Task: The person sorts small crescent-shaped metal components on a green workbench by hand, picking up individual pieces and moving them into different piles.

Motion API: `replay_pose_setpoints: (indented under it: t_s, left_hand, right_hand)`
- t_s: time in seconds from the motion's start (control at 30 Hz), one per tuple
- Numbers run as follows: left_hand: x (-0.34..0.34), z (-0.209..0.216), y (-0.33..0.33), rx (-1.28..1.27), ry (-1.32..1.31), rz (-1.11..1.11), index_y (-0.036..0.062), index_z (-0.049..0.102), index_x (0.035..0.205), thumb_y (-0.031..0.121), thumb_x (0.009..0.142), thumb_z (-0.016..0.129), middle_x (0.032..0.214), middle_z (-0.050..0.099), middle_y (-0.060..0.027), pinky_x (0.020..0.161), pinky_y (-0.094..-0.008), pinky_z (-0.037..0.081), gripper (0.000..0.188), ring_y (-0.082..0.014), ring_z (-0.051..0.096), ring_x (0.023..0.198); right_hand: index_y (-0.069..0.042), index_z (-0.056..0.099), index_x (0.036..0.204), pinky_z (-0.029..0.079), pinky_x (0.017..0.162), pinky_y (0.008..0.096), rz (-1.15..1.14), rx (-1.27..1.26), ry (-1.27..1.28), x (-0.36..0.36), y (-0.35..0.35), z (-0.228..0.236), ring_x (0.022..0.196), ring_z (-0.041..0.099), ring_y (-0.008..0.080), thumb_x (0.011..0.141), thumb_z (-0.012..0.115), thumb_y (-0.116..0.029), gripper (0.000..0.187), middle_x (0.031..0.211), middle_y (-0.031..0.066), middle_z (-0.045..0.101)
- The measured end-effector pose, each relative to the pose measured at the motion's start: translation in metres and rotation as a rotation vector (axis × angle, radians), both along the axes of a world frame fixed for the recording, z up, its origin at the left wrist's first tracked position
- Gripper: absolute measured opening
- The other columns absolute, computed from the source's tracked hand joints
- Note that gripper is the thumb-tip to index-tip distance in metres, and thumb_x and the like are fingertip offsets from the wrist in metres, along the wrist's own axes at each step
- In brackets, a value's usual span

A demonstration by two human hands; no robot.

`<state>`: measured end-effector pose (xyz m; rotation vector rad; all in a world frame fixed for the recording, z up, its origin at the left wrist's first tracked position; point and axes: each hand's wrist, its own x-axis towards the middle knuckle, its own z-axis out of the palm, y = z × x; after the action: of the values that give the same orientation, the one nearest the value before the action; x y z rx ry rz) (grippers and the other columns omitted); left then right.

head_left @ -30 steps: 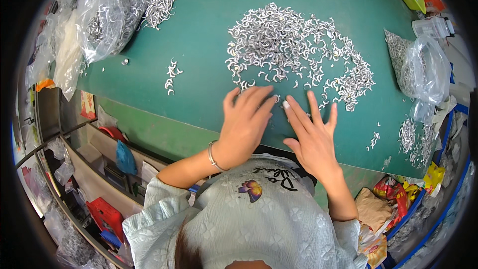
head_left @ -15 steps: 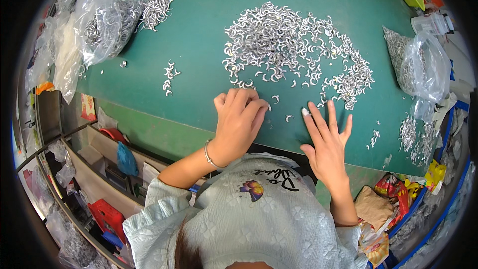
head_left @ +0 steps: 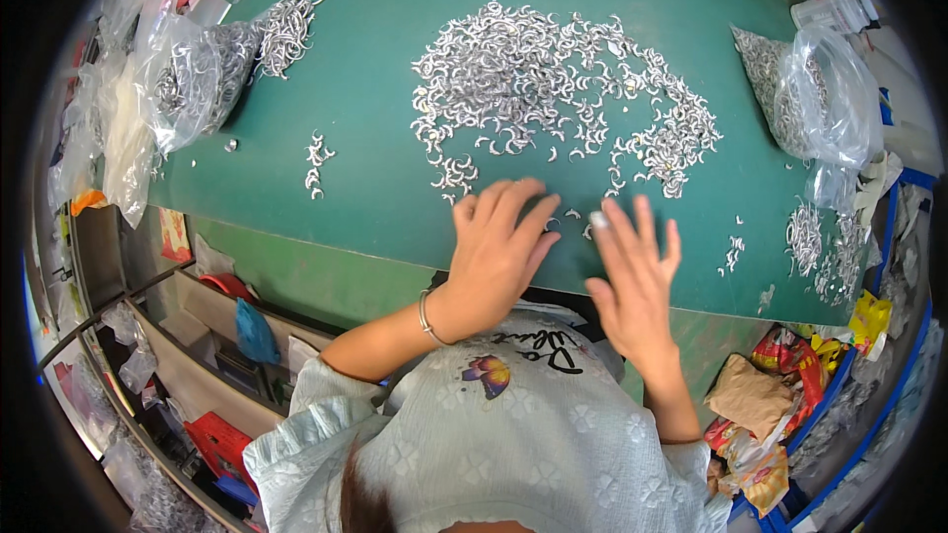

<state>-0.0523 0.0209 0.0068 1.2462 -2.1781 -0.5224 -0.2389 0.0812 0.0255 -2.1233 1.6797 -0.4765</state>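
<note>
My left hand [head_left: 499,255], with a bracelet at the wrist, hovers over the near part of the green table [head_left: 385,138]. Its fingers are slightly bent and spread, a little blurred, and nothing shows between them. My right hand [head_left: 637,281] is open beside it, fingers stretched out, with something white on one fingertip. A few loose silvery crescent-shaped pieces [head_left: 573,214] lie between the two hands. Beyond them spreads a large heap of such crescents [head_left: 504,64], joined by a curved band to a smaller pile [head_left: 681,138] at the right.
At the left, a clear plastic bag [head_left: 202,79] of crescents stands beside a spilled pile [head_left: 288,30]. Another filled bag [head_left: 790,89] and small piles [head_left: 805,237] lie at the right. Below the table's near edge are a drawer unit [head_left: 197,326] and crumpled packages [head_left: 755,395].
My left hand has moved right, away from the heap's near edge, and its bent fingers have spread. My right hand has shifted slightly left, closer to it. The whole view has turned a little.
</note>
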Motion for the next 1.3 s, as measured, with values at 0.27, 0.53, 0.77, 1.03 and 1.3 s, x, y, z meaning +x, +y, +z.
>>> replay_pose_setpoints:
  t_s: [0.27, 0.53, 0.77, 1.03, 1.3]
  left_hand:
    - [0.025, -0.016, -0.006, 0.063, 0.055, -0.207, -0.001, 0.063, 0.112, 0.001, 0.077, 0.068, 0.125, 0.057, -0.0157, 0.094, -0.0446, 0.043, 0.035, -0.0342, 0.053, 0.116]
    - [0.002, -0.013, -0.008, 0.04, 0.035, -0.31, -0.01, 0.059, 0.116, -0.005, 0.073, 0.057, 0.133, 0.052, -0.0194, 0.102, -0.0445, 0.043, 0.043, -0.0383, 0.049, 0.125]
    - [0.021, -0.009, -0.003, 0.066, 0.079, -0.223, -0.0081, 0.063, 0.109, -0.01, 0.079, 0.063, 0.123, 0.059, -0.0175, 0.096, -0.0429, 0.048, 0.03, -0.0372, 0.056, 0.117]
    - [0.022, -0.006, 0.003, 0.126, 0.111, -0.2, -0.0075, 0.063, 0.108, -0.01, 0.08, 0.065, 0.122, 0.06, -0.0181, 0.096, -0.0435, 0.048, 0.028, -0.0374, 0.057, 0.117]
    - [0.016, -0.007, 0.002, 0.103, 0.112, -0.223, -0.0079, 0.061, 0.112, -0.01, 0.081, 0.064, 0.126, 0.057, -0.0189, 0.098, -0.044, 0.048, 0.031, -0.038, 0.054, 0.121]
  right_hand:
    - [-0.004, 0.046, 0.141, 0.019, 0.113, 0.0616, 0.081, 0.142, 0.155, -0.01, 0.015, -0.007, 0.145, 0.026, 0.0327, 0.081, 0.07, -0.029, 0.07, 0.155, 0.007, 0.034]
    - [-0.001, 0.041, 0.143, 0.02, 0.115, 0.0577, 0.069, 0.115, 0.099, -0.005, 0.001, -0.003, 0.144, 0.028, 0.0344, 0.077, 0.074, -0.029, 0.079, 0.154, 0.0106, 0.036]
    - [0.001, 0.042, 0.142, 0.024, 0.115, 0.0546, -0.035, 0.012, -0.055, -0.038, 0.021, -0.015, 0.144, 0.029, 0.0338, 0.077, 0.074, -0.026, 0.077, 0.153, 0.0138, 0.035]
    - [0.001, 0.043, 0.141, 0.028, 0.115, 0.05, 0.083, 0.137, 0.012, -0.025, 0.003, -0.009, 0.142, 0.032, 0.0337, 0.075, 0.075, -0.029, 0.079, 0.152, 0.0129, 0.038]
    - [-0.004, 0.043, 0.143, 0.026, 0.115, 0.0543, -0.087, 0.002, 0.143, -0.097, 0.026, -0.015, 0.141, 0.033, 0.0383, 0.086, 0.064, -0.033, 0.067, 0.149, 0.0143, 0.041]
